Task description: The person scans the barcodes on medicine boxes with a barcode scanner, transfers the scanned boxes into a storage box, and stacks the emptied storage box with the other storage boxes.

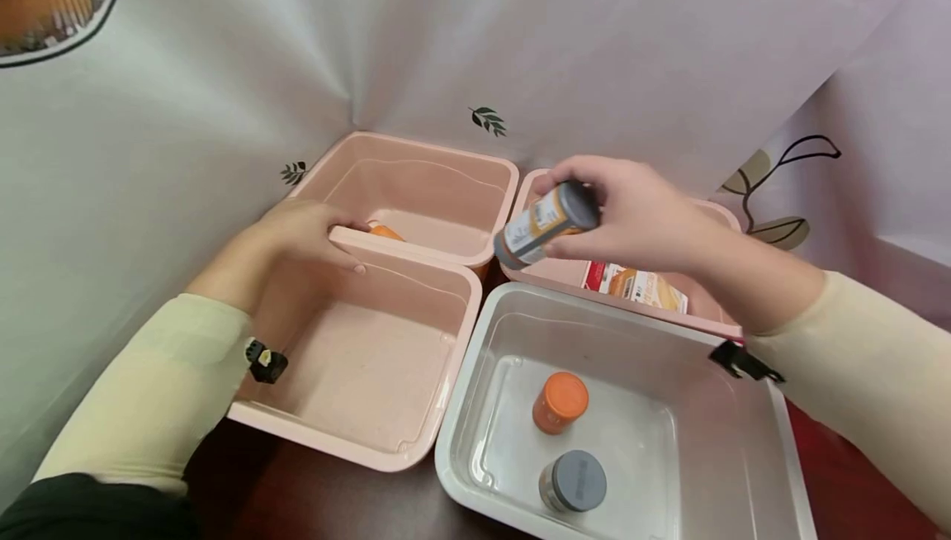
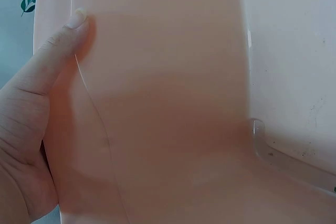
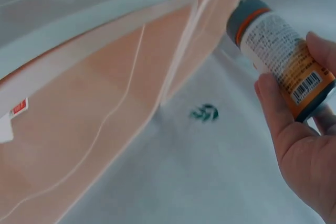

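My right hand (image 1: 642, 214) grips a small cylindrical jar (image 1: 533, 229), held tilted over the back right pink bin. The jar has grey ends and a white and orange label; in the right wrist view its barcode and an orange band by one grey end show. At the left, my left hand (image 1: 297, 230) holds the rim between the two left pink bins. Its thumb lies along the inner wall of the front left pink bin (image 1: 371, 375), as the left wrist view shows, while the other fingers reach over into the back left pink bin (image 1: 431, 168).
An orange-lidded jar (image 1: 560, 402) and a grey-lidded jar (image 1: 574, 482) stand in the front right grey bin (image 1: 735, 441). A printed packet (image 1: 639, 286) lies in the back right pink bin (image 1: 716, 214). Something orange (image 1: 386, 232) shows in the back left bin. Pale sheeting (image 1: 416, 45) hangs behind.
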Action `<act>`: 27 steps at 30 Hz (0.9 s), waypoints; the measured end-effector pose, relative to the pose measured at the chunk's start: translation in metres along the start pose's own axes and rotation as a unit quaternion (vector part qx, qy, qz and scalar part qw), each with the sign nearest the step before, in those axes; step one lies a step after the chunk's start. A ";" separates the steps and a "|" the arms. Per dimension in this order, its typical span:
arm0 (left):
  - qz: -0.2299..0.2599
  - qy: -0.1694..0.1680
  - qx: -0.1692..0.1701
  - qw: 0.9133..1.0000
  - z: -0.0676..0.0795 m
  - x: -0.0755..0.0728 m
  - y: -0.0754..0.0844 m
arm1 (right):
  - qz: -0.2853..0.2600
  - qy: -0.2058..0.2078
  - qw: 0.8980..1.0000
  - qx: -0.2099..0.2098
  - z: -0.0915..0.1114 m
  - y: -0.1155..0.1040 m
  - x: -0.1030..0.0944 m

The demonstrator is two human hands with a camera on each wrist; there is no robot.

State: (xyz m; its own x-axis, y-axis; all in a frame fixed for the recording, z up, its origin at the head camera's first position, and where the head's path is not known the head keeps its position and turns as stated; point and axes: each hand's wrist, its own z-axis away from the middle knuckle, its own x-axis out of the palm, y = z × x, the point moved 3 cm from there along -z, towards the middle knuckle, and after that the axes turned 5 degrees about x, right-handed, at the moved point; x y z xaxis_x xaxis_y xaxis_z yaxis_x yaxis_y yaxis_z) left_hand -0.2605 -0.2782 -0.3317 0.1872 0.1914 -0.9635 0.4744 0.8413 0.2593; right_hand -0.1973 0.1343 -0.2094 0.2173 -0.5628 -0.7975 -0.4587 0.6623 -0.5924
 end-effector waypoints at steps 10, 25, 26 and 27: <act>0.001 -0.005 -0.003 1.000 -0.003 0.005 0.003 | -0.001 0.018 1.000 0.001 -0.039 -0.004 0.047; 0.000 -0.007 -0.002 1.000 -0.007 0.005 0.003 | -0.031 -0.007 0.999 0.003 -0.049 -0.002 0.056; 0.000 -0.007 -0.002 1.000 -0.007 0.005 0.004 | -0.037 -0.011 0.999 0.002 -0.048 -0.002 0.056; -0.001 -0.007 -0.002 1.000 -0.007 0.004 0.004 | -0.041 -0.014 0.999 0.001 -0.048 -0.003 0.055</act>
State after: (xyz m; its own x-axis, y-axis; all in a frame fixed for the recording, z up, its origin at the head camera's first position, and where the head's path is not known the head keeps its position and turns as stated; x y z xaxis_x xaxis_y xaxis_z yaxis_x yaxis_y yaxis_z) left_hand -0.2642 -0.2707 -0.3354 0.1976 0.1829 -0.9631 0.4717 0.8435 0.2569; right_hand -0.2252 0.0779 -0.2466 0.2781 -0.6006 -0.7497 -0.4373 0.6157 -0.6555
